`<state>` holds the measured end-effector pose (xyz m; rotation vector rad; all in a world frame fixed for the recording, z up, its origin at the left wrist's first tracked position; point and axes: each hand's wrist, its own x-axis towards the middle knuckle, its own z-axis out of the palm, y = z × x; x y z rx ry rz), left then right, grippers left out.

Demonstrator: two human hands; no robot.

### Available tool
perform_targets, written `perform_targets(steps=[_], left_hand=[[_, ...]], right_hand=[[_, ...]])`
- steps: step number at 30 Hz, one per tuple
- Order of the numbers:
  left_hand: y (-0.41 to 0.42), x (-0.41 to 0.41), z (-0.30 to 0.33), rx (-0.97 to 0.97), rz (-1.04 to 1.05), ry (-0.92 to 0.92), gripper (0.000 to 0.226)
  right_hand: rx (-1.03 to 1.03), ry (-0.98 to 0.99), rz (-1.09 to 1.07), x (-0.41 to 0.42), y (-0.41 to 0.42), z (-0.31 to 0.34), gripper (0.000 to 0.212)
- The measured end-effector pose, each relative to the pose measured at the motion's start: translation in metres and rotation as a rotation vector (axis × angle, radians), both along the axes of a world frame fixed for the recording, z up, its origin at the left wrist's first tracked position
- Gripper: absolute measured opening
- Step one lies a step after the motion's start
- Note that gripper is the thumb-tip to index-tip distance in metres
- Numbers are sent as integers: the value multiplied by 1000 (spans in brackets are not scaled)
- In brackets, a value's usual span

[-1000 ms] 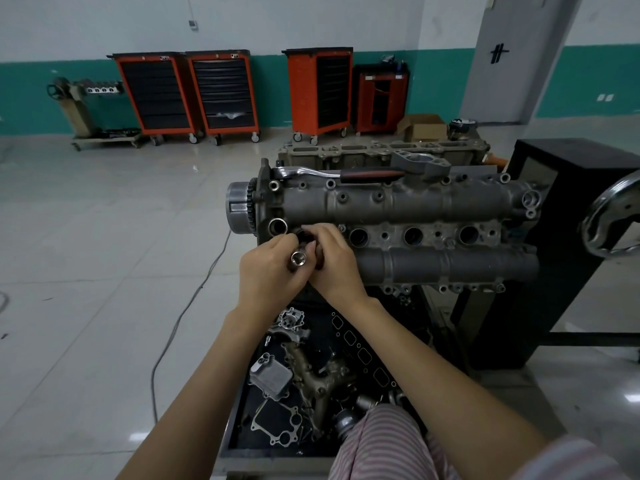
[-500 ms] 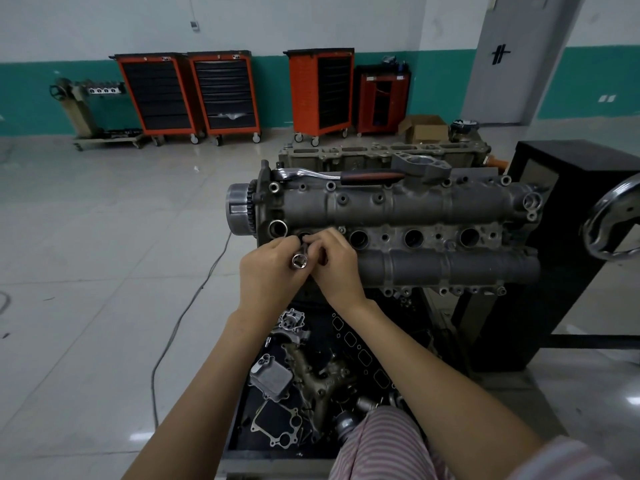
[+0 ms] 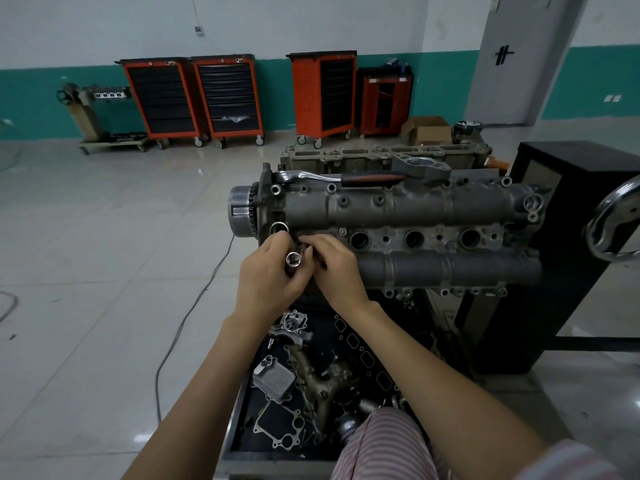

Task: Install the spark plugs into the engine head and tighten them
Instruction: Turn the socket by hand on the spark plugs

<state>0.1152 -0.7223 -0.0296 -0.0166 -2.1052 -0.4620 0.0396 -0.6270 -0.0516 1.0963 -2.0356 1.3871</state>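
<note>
A: Barely anything moved since the earlier frames. Both hands crept slightly toward the first plug well, and the socket sits a touch nearer the head.

B: Layout, big to small?

A: Engine head [image 3: 408, 216] on its stand, three plug wells [image 3: 414, 239] open in a row and the fourth, leftmost, hidden behind the hands. Parts tray [image 3: 242, 403] below. Ratchet [image 3: 346, 178] lying along the head's far edge, untouched.

B: Hands?

A: Left hand [image 3: 266, 282] curled round a chrome socket [image 3: 293, 259], open end facing the camera. Right hand [image 3: 337, 268] has fingertips pinched at something dark just beside the socket. Likely the spark plug, but too hidden to confirm.

B: Step?

A: Judging: seating a plug into the leftmost well by hand, early in the task, three wells not yet filled.

B: Tips?

A: Keep the socket in line with the well's axis, start threads with fingers only, back off if it binds. Cross-threading is the risk. Ratchet only after it spins down freely.
</note>
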Motion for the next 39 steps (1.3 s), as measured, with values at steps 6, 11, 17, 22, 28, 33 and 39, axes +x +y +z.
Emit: perform_targets(steps=[6,11,17,22,28,33,39], left_hand=[[4,-3,5,-55,39,40,42],[2,-7,-1,-113,87,45,35],[1,-5,-3,-108,64,26,27],[3,-3,-2,-91,77,-16,27],[6,-1,5,-44,64,-38,41],[8,-4,6,-70,98,5,47],[3,0,4,-71,21,-25,35]], right_hand=[[-46,-115,-23,0,-3,1,11],[57,1,-2,1,0,2,43],[52,33,26,3,1,3,36],[46,-11,-27,0,-2,2,23],[-35,-106,-62,0,-7,4,6],[-18,-117,-49,0,-5,2,17],[105,17,37,-5,1,1,36]])
